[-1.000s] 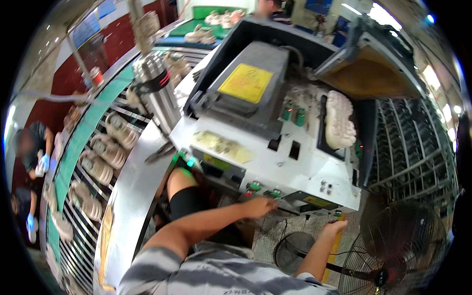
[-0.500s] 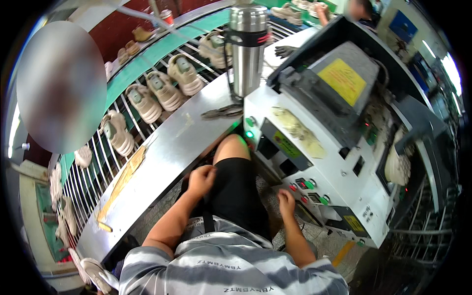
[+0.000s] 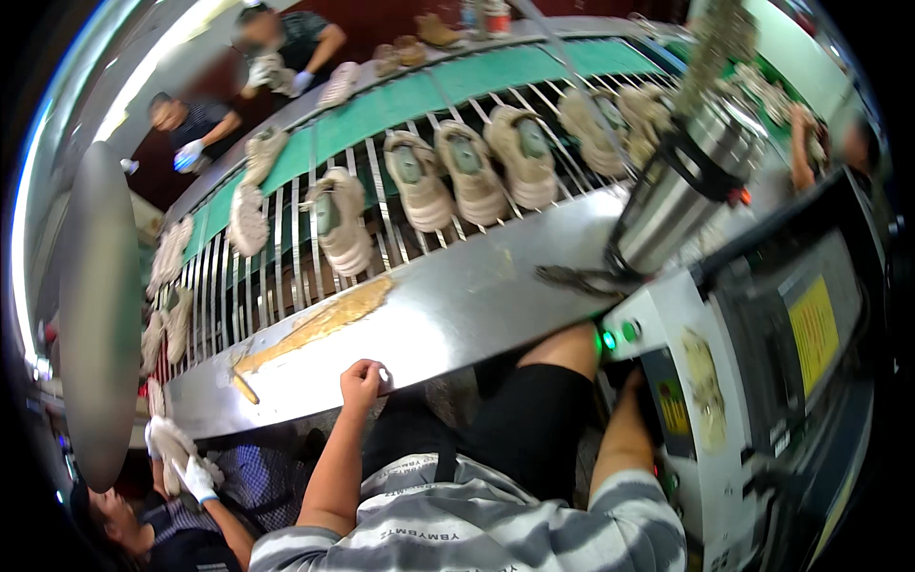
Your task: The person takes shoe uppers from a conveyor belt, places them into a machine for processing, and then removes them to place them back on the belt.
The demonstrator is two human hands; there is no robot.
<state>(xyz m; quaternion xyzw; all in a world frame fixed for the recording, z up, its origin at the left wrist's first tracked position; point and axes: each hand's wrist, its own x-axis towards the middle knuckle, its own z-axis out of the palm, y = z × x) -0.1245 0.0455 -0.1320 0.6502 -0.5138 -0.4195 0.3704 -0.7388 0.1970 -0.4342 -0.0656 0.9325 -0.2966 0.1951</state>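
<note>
My left hand (image 3: 360, 384) is curled into a loose fist at the near edge of the metal ledge (image 3: 477, 305); I see nothing in it. Low beside the white machine (image 3: 710, 477) is my right hand (image 3: 631, 377), dark and partly hidden, its fingers not readable. Green lit buttons (image 3: 620, 336) are just above it on the machine's front. Beyond the ledge, beige sneakers stand on a roller rack (image 3: 295, 238), among them a single shoe (image 3: 343, 224) and a row of three with a middle shoe (image 3: 470, 173).
A steel thermos (image 3: 672, 210) with a black strap stands on the ledge by dark pliers (image 3: 579, 277). Tan tape (image 3: 319, 324) and a yellow-handled tool (image 3: 245, 388) lie further left. At lower left, a gloved co-worker (image 3: 181, 524) holds a shoe; others work across the line.
The view has swung left, bringing several co-workers into sight. My left hand has moved out to the ledge's edge; my right hand has gone forward beside the machine.
</note>
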